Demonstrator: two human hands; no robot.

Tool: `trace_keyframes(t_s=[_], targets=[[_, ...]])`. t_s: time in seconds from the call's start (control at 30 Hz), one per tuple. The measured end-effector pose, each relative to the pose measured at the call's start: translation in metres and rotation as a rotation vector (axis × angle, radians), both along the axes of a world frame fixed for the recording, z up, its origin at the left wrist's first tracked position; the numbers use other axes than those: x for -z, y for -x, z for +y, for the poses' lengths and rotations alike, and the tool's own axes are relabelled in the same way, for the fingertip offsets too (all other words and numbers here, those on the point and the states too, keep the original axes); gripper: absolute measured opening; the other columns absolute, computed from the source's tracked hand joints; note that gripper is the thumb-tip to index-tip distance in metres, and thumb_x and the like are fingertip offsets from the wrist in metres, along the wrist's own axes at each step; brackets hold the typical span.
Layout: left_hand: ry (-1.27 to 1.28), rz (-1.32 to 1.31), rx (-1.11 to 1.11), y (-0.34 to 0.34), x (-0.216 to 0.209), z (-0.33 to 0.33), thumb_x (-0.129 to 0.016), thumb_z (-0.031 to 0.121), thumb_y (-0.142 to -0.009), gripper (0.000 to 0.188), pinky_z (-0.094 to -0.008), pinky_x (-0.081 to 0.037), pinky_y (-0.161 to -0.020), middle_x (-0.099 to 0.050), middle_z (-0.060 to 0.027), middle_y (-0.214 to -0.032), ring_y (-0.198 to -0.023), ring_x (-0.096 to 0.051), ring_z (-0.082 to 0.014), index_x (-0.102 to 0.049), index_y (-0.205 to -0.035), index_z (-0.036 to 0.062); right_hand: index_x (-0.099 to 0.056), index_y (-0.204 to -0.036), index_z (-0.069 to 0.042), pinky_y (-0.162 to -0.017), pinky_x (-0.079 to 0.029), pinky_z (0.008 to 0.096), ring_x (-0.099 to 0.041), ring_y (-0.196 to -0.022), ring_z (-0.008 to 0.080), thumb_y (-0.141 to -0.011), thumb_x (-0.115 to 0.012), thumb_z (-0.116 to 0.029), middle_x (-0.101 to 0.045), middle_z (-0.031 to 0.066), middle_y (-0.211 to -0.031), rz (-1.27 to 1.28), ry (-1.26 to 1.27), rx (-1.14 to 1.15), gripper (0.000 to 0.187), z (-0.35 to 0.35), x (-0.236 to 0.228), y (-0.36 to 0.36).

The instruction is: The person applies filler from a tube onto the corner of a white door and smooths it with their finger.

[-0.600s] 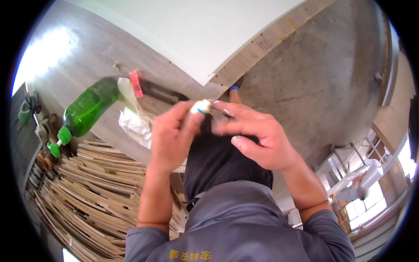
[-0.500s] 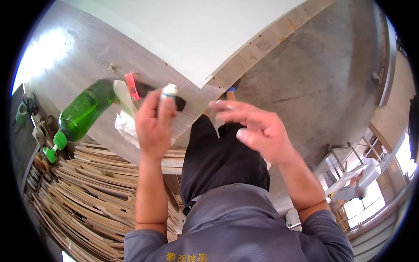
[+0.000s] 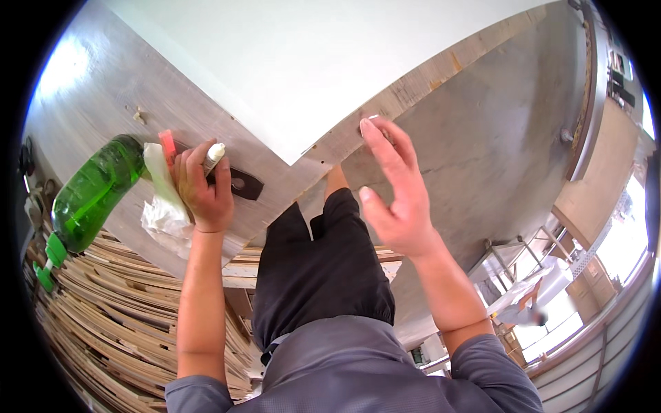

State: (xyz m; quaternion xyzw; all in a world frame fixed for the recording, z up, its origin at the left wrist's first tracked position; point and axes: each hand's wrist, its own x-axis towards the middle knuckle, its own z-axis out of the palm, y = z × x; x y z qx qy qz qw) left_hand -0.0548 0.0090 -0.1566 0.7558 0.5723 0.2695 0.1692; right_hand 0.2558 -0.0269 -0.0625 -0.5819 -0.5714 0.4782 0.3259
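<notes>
My left hand (image 3: 203, 189) is closed around a slim white tube or marker (image 3: 215, 154), its rounded white end sticking up past the thumb. That hand is low over the grey tabletop, beside a dark flat piece with a round hole (image 3: 246, 184), partly covered by my fingers. A red item (image 3: 167, 143) and a crumpled white plastic bag or wrapper (image 3: 165, 217) lie just left of it. My right hand (image 3: 399, 186) is raised near the table's right edge, thumb and fingers apart. Something small and pale shows by its index fingertip, too small to make out.
A green spray bottle (image 3: 96, 193) lies at the left, nozzle toward me. A white sheet (image 3: 268, 69) covers the far tabletop, its corner pointing at me. Stacked wooden strips (image 3: 117, 316) fill the lower left. Another person (image 3: 523, 313) is in the background, lower right.
My left hand has moved left and down beside the dark flat piece, still holding the white tube. My right hand has moved up toward the table edge and apart from the left.
</notes>
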Motion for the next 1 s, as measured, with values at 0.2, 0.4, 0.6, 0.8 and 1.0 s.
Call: trace_keyframes(t_s=[0.2,0.4,0.6,0.8,1.0], targets=[[0.009,-0.009,-0.004,0.001,-0.001,-0.001,-0.071,0.01,-0.095,0.024,-0.0424,-0.046,-0.09,-0.071,-0.0098,-0.108,-0.094,-0.062,-0.0321,-0.068,-0.118,0.0044,-0.043,-0.162,-0.013,-0.118,-0.041,0.052,-0.037,-0.149,0.0496,-0.076,-0.06,0.009,-0.023,0.0286,-0.168,-0.195,-0.253,-0.018,0.09,0.006,0.039,0.009],[-0.014,-0.007,0.004,-0.001,-0.001,0.001,-0.071,0.009,-0.095,0.023,-0.042,-0.046,-0.09,-0.07,-0.01,-0.107,-0.093,-0.062,-0.0317,-0.068,-0.117,0.0039,-0.041,-0.164,-0.021,-0.12,-0.037,0.0605,-0.02,-0.155,0.0581,-0.077,-0.061,0.009,-0.008,0.0327,-0.172,-0.191,-0.274,-0.029,0.094,0.008,0.055,0.012],[0.031,0.011,-0.012,-0.002,-0.004,-0.001,-0.069,0.005,-0.096,0.021,-0.0429,-0.048,-0.096,-0.069,-0.0129,-0.108,-0.1,-0.062,-0.0325,-0.068,-0.116,0.0007,-0.041,-0.164,-0.024,-0.12,-0.038,0.0598,-0.022,-0.154,0.0592,-0.078,-0.062,0.009,-0.007,0.0345,-0.172,-0.211,-0.299,-0.028,0.095,0.007,0.062,0.014],[-0.019,0.003,-0.005,0.001,0.001,0.0,-0.071,0.006,-0.093,0.023,-0.0419,-0.046,-0.091,-0.07,-0.01,-0.105,-0.093,-0.063,-0.0314,-0.068,-0.116,0.0038,-0.04,-0.165,-0.027,-0.118,-0.041,0.0575,-0.031,-0.149,0.0592,-0.078,-0.063,0.01,-0.01,0.0364,-0.171,-0.237,-0.308,0.005,0.097,0.009,0.066,0.016],[-0.025,0.004,-0.001,-0.001,0.001,0.0,-0.07,0.005,-0.093,0.024,-0.0424,-0.046,-0.091,-0.071,-0.0103,-0.106,-0.093,-0.063,-0.0319,-0.068,-0.117,0.0039,-0.039,-0.165,-0.03,-0.116,-0.043,0.0563,-0.033,-0.149,0.0586,-0.079,-0.062,0.011,-0.005,0.036,-0.172,-0.278,-0.337,-0.079,0.098,-0.003,0.07,0.021]])
